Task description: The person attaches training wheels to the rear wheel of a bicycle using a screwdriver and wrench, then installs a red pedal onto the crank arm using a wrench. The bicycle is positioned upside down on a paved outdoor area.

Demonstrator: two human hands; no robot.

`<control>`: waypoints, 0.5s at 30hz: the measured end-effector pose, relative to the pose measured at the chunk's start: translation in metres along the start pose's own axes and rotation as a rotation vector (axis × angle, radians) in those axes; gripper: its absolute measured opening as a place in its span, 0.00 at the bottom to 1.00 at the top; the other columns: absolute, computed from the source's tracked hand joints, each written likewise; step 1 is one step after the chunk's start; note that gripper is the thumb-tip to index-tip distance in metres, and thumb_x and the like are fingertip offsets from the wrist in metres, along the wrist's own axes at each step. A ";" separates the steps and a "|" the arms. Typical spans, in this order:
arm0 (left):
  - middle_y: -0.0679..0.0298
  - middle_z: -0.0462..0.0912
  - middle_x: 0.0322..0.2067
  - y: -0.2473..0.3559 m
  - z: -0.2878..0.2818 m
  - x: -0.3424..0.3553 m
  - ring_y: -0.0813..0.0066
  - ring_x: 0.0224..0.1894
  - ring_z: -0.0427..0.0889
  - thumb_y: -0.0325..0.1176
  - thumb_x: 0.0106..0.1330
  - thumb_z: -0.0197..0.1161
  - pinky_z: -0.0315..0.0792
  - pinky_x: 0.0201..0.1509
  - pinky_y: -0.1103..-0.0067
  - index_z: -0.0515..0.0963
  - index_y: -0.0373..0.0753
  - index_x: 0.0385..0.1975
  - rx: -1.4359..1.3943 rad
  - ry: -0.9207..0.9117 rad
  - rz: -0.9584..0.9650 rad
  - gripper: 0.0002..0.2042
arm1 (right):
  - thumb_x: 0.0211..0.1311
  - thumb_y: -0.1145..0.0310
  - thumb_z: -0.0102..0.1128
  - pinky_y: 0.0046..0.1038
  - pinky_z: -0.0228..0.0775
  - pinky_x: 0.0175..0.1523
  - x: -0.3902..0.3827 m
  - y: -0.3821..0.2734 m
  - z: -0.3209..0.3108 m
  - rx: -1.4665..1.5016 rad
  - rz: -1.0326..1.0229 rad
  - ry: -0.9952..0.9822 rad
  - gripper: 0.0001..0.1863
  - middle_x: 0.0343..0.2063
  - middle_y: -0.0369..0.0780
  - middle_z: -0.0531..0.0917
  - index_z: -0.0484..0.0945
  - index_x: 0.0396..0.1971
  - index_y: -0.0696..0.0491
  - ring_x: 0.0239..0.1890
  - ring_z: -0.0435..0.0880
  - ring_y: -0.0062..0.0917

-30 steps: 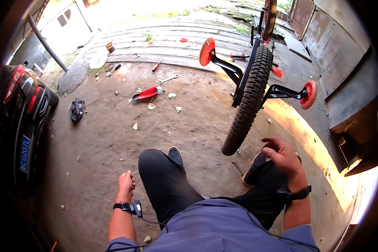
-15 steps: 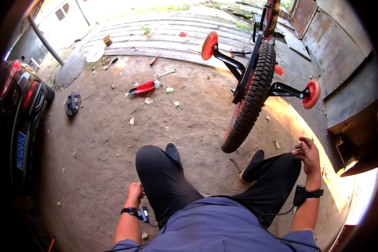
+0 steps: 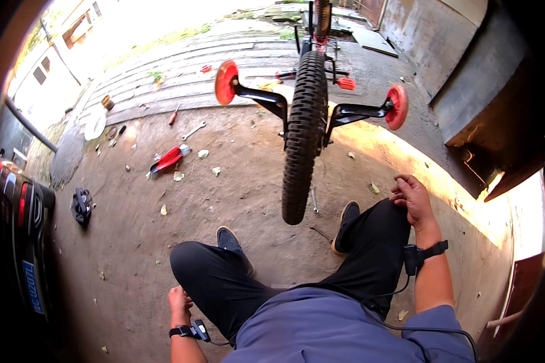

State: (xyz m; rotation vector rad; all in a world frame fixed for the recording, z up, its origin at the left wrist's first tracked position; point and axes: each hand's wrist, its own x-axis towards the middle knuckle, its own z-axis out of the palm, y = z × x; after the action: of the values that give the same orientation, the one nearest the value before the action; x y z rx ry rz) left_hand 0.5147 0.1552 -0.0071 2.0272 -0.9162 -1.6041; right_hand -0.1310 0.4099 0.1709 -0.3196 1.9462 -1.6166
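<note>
A small bicycle stands between and beyond my knees, its knobbly black tyre (image 3: 306,139) pointing toward me. On black brackets at each side sit red training wheels, the left one (image 3: 226,82) and the right one (image 3: 396,106). My left hand (image 3: 180,305) is curled closed beside my left knee, its fingertips partly hidden. Over my right knee rests my right hand (image 3: 413,198), its fingers loosely bent and nothing seen in them. Neither hand touches the bicycle. A spanner (image 3: 314,201) lies on the ground just past the tyre's near end.
On the ground at the left lie a red-and-black object (image 3: 168,160), another spanner (image 3: 194,130), a red-handled screwdriver (image 3: 174,115) and a black crumpled thing (image 3: 82,206). A dark car (image 3: 21,242) stands at the far left. Wooden boards (image 3: 181,72) lie beyond; a wall (image 3: 399,42) runs along the right.
The view has swung right, so the bicycle and ground items sit further left in it. The spanner by the tyre now shows. My hands keep their places by my knees.
</note>
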 end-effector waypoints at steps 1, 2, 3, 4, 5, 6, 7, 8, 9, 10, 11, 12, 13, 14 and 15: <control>0.72 0.68 0.16 0.008 0.000 0.002 0.85 0.11 0.63 0.38 0.71 0.51 0.52 0.11 0.86 0.70 0.42 0.28 -0.023 0.001 0.036 0.10 | 0.70 0.60 0.58 0.15 0.73 0.29 0.002 0.003 -0.001 -0.001 -0.006 -0.008 0.15 0.30 0.36 0.82 0.77 0.49 0.53 0.26 0.83 0.18; 0.72 0.67 0.17 0.014 0.000 0.002 0.85 0.11 0.63 0.37 0.71 0.52 0.52 0.11 0.86 0.70 0.43 0.30 -0.047 0.001 0.071 0.09 | 0.70 0.60 0.58 0.15 0.73 0.28 0.002 0.003 -0.003 -0.003 -0.012 -0.017 0.15 0.30 0.36 0.82 0.77 0.49 0.53 0.26 0.83 0.18; 0.73 0.68 0.18 0.031 0.010 -0.007 0.86 0.12 0.63 0.36 0.71 0.53 0.53 0.11 0.86 0.71 0.42 0.34 -0.050 0.079 0.106 0.06 | 0.70 0.60 0.58 0.15 0.73 0.29 0.001 0.003 -0.002 -0.003 -0.006 -0.016 0.15 0.30 0.36 0.82 0.78 0.49 0.53 0.25 0.83 0.18; 0.73 0.69 0.19 0.043 0.011 -0.008 0.86 0.12 0.63 0.36 0.71 0.53 0.54 0.12 0.86 0.71 0.42 0.35 -0.065 0.076 0.145 0.06 | 0.70 0.60 0.58 0.15 0.73 0.29 0.000 0.003 -0.002 0.005 -0.009 -0.014 0.14 0.30 0.36 0.82 0.78 0.48 0.53 0.26 0.83 0.18; 0.72 0.70 0.20 0.055 0.011 -0.007 0.86 0.13 0.64 0.37 0.72 0.53 0.55 0.12 0.86 0.71 0.42 0.36 -0.080 0.072 0.183 0.06 | 0.70 0.60 0.58 0.15 0.73 0.29 -0.001 0.003 -0.004 0.013 -0.012 -0.012 0.14 0.30 0.36 0.82 0.78 0.48 0.53 0.26 0.83 0.18; 0.72 0.71 0.21 0.067 0.013 -0.008 0.86 0.13 0.65 0.37 0.72 0.53 0.56 0.13 0.86 0.72 0.41 0.37 -0.097 0.067 0.223 0.07 | 0.71 0.60 0.57 0.15 0.73 0.29 -0.001 0.002 -0.005 0.020 -0.018 -0.010 0.14 0.30 0.36 0.82 0.78 0.48 0.53 0.26 0.83 0.18; 0.73 0.72 0.22 0.081 0.019 -0.013 0.87 0.15 0.66 0.38 0.72 0.53 0.58 0.15 0.87 0.72 0.42 0.38 -0.087 0.060 0.274 0.07 | 0.71 0.61 0.57 0.15 0.73 0.29 -0.001 0.003 -0.007 0.023 -0.016 -0.003 0.14 0.30 0.36 0.82 0.78 0.48 0.53 0.26 0.83 0.18; 0.73 0.73 0.22 0.096 0.026 -0.020 0.87 0.17 0.68 0.40 0.73 0.54 0.61 0.17 0.87 0.73 0.42 0.40 -0.078 0.053 0.324 0.08 | 0.71 0.61 0.57 0.15 0.73 0.29 -0.001 0.004 -0.009 0.025 -0.014 0.004 0.14 0.30 0.36 0.82 0.78 0.48 0.53 0.26 0.83 0.18; 0.74 0.74 0.23 0.110 0.029 -0.028 0.88 0.19 0.69 0.41 0.73 0.54 0.63 0.20 0.87 0.73 0.43 0.41 -0.068 0.054 0.377 0.09 | 0.71 0.61 0.57 0.15 0.73 0.29 0.000 0.005 -0.009 0.032 -0.010 0.004 0.14 0.30 0.36 0.82 0.78 0.48 0.54 0.26 0.83 0.18; 0.73 0.75 0.25 0.122 0.034 -0.033 0.87 0.21 0.70 0.41 0.73 0.54 0.64 0.21 0.87 0.73 0.42 0.42 -0.056 0.059 0.436 0.10 | 0.71 0.61 0.57 0.15 0.73 0.29 -0.001 0.006 -0.008 0.041 -0.008 0.004 0.14 0.30 0.36 0.82 0.78 0.48 0.54 0.26 0.83 0.18; 0.72 0.75 0.26 0.132 0.039 -0.038 0.87 0.23 0.72 0.41 0.74 0.54 0.65 0.23 0.87 0.74 0.42 0.43 -0.045 0.063 0.496 0.10 | 0.71 0.61 0.57 0.15 0.73 0.29 -0.001 0.007 -0.008 0.050 -0.007 0.004 0.13 0.30 0.36 0.82 0.77 0.48 0.54 0.26 0.83 0.18; 0.71 0.76 0.28 0.142 0.045 -0.043 0.86 0.25 0.73 0.41 0.74 0.54 0.67 0.25 0.86 0.74 0.41 0.44 -0.034 0.066 0.555 0.11 | 0.71 0.62 0.57 0.16 0.73 0.29 -0.001 0.007 -0.008 0.058 -0.006 0.005 0.13 0.30 0.36 0.82 0.77 0.48 0.54 0.26 0.83 0.19; 0.68 0.78 0.31 0.150 0.050 -0.050 0.83 0.30 0.76 0.41 0.74 0.55 0.70 0.31 0.84 0.73 0.40 0.48 0.009 0.049 0.599 0.12 | 0.71 0.62 0.57 0.16 0.73 0.29 0.000 0.008 -0.009 0.062 -0.010 0.003 0.13 0.30 0.36 0.82 0.77 0.48 0.54 0.26 0.83 0.19; 0.67 0.79 0.33 0.157 0.056 -0.055 0.82 0.32 0.77 0.40 0.74 0.55 0.72 0.33 0.84 0.74 0.38 0.48 0.017 0.038 0.645 0.12 | 0.71 0.62 0.57 0.16 0.73 0.29 0.000 0.009 -0.011 0.066 -0.014 0.001 0.13 0.31 0.36 0.82 0.77 0.47 0.54 0.26 0.83 0.19; 0.66 0.79 0.34 0.163 0.063 -0.061 0.81 0.34 0.78 0.38 0.74 0.55 0.73 0.36 0.83 0.74 0.37 0.48 0.025 0.027 0.689 0.12 | 0.71 0.62 0.57 0.16 0.73 0.29 0.000 0.010 -0.012 0.069 -0.017 -0.002 0.13 0.31 0.36 0.82 0.77 0.47 0.54 0.26 0.83 0.19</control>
State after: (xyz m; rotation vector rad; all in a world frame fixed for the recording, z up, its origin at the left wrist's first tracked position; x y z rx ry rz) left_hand 0.4062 0.0882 0.1267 1.4875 -1.4264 -1.1739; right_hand -0.1362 0.4216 0.1626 -0.3113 1.8863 -1.6892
